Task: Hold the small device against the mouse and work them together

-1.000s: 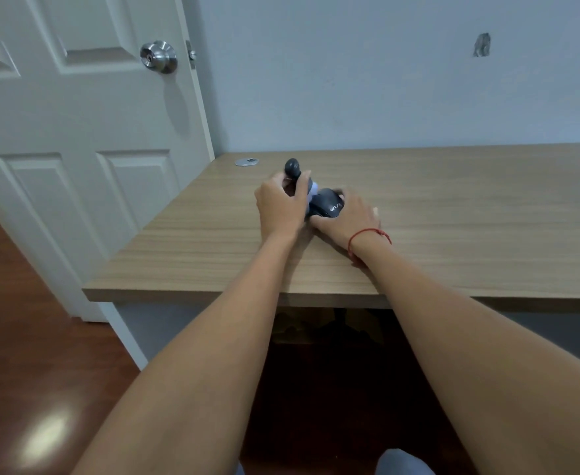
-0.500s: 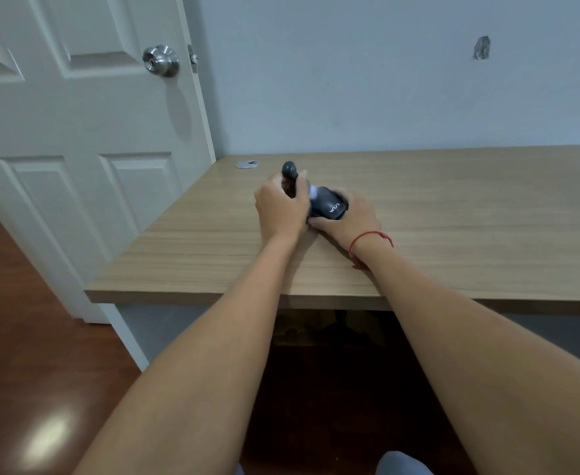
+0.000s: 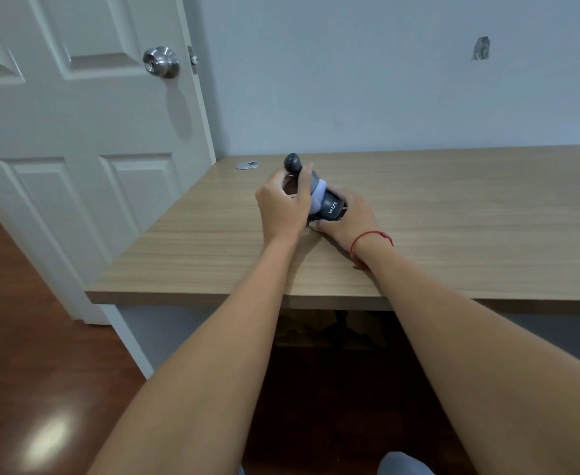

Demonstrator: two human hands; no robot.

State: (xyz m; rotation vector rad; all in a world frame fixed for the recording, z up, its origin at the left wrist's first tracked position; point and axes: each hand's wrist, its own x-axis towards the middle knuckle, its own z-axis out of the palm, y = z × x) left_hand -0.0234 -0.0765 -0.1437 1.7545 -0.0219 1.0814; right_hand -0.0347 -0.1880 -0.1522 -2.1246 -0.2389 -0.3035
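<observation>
A small dark grey device [image 3: 331,209] with white lettering and a pale band lies tilted on the wooden desk [image 3: 470,214]. A round dark ball head [image 3: 292,162] sticks up at its far end. My left hand [image 3: 286,207] grips the upper part just below the ball head, fingers curled round it. My right hand [image 3: 348,222] holds the dark lower body from the right, its thumb along the near side. A red string bracelet [image 3: 370,240] circles the right wrist.
A white panelled door [image 3: 75,132] with a steel knob [image 3: 161,62] stands left of the desk. A flat silver disc [image 3: 248,164] lies near the desk's back left corner. A pale wall runs behind. Dark wooden floor [image 3: 24,337] lies to the left and below.
Both hands have lifted and tilted the device a little; the pale band now shows more between the hands. The view has shifted slightly.
</observation>
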